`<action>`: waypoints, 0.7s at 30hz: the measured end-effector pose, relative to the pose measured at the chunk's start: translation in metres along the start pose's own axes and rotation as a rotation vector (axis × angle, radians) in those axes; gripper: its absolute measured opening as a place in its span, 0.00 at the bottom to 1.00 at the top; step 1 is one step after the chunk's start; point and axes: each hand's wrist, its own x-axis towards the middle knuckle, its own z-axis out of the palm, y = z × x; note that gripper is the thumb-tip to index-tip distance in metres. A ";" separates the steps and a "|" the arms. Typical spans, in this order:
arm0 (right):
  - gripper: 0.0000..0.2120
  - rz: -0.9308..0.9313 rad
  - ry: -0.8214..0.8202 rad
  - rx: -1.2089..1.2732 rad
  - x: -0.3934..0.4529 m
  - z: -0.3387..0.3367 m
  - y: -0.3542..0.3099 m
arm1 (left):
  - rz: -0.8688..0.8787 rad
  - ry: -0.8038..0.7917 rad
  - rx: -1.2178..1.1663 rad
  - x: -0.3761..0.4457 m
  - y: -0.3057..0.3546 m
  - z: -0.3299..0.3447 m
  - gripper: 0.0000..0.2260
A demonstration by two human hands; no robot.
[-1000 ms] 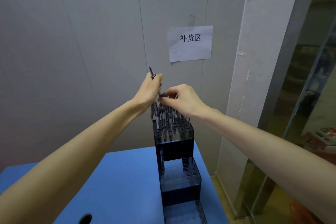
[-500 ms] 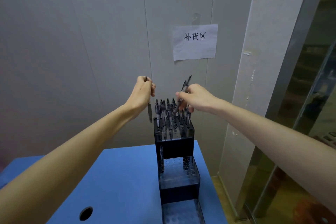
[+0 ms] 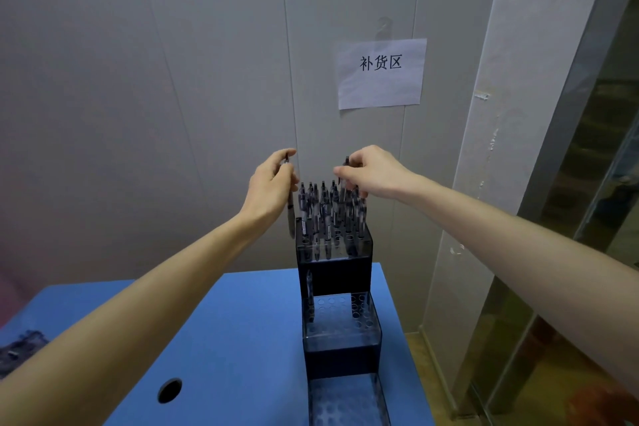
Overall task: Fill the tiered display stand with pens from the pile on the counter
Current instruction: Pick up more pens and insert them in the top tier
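A dark tiered display stand [image 3: 340, 339] rises in steps on the blue counter [image 3: 235, 339]. Its top tier [image 3: 333, 254] holds several dark pens upright. One pen [image 3: 310, 297] stands at the left of the middle tier; the rest of that tier's holes show no pens. My left hand [image 3: 273, 185] grips a pen [image 3: 290, 218] that hangs tip down just left of the top tier. My right hand [image 3: 371, 171] pinches a pen [image 3: 343, 180] upright over the back of the top tier, among the standing pens.
A grey wall with a paper sign [image 3: 380, 73] stands right behind the stand. A round hole [image 3: 169, 390] opens in the counter near me. Dark pens [image 3: 17, 353] lie at the counter's far left edge. A glass partition [image 3: 587, 218] is on the right.
My right hand has lowered its pen from a slant to upright among the top tier's pens. My left hand has stayed beside the tier with its pen hanging.
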 end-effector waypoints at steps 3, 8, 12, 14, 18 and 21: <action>0.20 -0.028 0.009 -0.044 0.004 0.002 0.003 | 0.025 -0.021 -0.010 -0.004 -0.001 -0.001 0.19; 0.09 -0.099 0.013 -0.053 0.008 0.006 0.002 | 0.090 0.014 0.068 -0.008 -0.009 0.000 0.15; 0.07 -0.135 0.044 -0.057 0.009 0.009 0.000 | 0.107 -0.030 0.106 -0.012 -0.013 -0.003 0.09; 0.07 -0.158 0.033 -0.047 0.009 0.008 -0.001 | 0.119 -0.038 0.112 -0.013 -0.013 -0.004 0.09; 0.07 -0.205 -0.014 -0.083 0.012 0.009 -0.003 | 0.143 -0.043 0.132 -0.015 -0.014 -0.007 0.09; 0.08 -0.218 -0.049 -0.088 0.015 0.009 -0.003 | 0.158 -0.045 0.129 -0.019 -0.015 -0.008 0.09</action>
